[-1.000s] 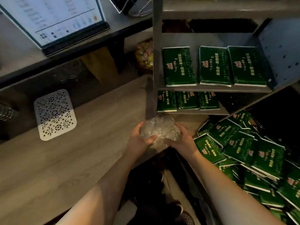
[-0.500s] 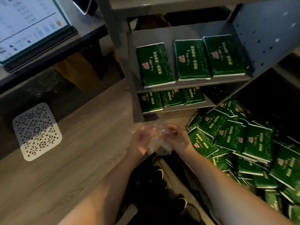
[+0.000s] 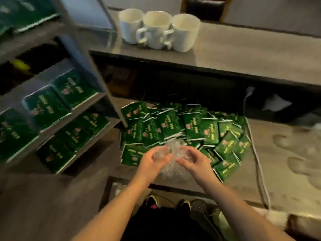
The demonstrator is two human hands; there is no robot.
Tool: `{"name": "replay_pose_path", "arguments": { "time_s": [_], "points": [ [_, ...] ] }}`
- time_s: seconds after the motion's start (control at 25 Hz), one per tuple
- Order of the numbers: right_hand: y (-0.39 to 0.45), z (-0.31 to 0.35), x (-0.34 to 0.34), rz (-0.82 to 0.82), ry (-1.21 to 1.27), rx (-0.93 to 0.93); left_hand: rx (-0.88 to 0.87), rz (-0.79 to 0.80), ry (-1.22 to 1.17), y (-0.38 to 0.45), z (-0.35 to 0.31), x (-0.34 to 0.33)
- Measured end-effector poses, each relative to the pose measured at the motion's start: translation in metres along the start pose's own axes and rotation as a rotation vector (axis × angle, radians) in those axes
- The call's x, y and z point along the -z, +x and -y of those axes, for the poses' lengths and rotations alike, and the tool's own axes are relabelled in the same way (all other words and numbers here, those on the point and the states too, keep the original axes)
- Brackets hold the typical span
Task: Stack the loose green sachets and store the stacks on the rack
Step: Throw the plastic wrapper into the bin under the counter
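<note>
A heap of loose green sachets [image 3: 189, 129] lies on the wooden counter [image 3: 52, 197] in the middle of the view. Just in front of the heap, both my hands hold a crumpled clear plastic wrap [image 3: 171, 153]. My left hand [image 3: 152, 162] grips its left side, and my right hand [image 3: 194, 162] curls round its right side. To the left stands the grey rack [image 3: 97, 70], with stacks of green sachets [image 3: 57, 101] on its shelves.
Three white mugs [image 3: 156, 30] stand on a raised grey ledge [image 3: 243, 54] behind the heap. A white cable [image 3: 257, 153] runs down the right side of the heap. My shoes [image 3: 173, 204] show below the counter edge.
The view has swung to the right, so the rack now sits at the left and the mugs have come into sight. My hands still hold the plastic wrap, now over the near edge of the sachet heap.
</note>
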State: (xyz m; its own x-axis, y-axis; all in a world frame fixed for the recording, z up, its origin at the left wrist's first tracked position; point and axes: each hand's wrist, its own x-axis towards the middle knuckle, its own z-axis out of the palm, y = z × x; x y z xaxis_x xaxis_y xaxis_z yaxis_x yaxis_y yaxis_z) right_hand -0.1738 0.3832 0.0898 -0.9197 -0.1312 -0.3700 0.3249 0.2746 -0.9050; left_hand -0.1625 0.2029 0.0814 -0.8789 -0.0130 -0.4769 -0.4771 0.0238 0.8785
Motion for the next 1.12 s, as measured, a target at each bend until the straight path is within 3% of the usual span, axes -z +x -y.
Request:
{"name": "replay_pose_path", "arguments": {
  "time_s": [0.32,0.44,0.6,0.88,1.12],
  "points": [
    [-0.118,-0.09,0.142,-0.512,0.302,-0.132,-0.005,0.528,0.32,-0.006,-0.003,-0.203],
    [-0.172,-0.14,0.173,-0.683,0.436,-0.226,-0.028,0.736,0.492,-0.026,0.024,-0.274],
    [-0.23,-0.22,0.198,-0.77,0.578,-0.345,0.038,0.95,0.626,-0.051,0.088,-0.355],
    [-0.248,-0.412,0.209,-0.954,0.736,-0.612,0.336,0.932,0.789,-0.036,0.254,-0.458],
    [-0.205,-0.57,0.213,-1.014,0.741,-0.785,0.475,0.77,0.846,0.026,0.406,-0.499]
  ]
}}
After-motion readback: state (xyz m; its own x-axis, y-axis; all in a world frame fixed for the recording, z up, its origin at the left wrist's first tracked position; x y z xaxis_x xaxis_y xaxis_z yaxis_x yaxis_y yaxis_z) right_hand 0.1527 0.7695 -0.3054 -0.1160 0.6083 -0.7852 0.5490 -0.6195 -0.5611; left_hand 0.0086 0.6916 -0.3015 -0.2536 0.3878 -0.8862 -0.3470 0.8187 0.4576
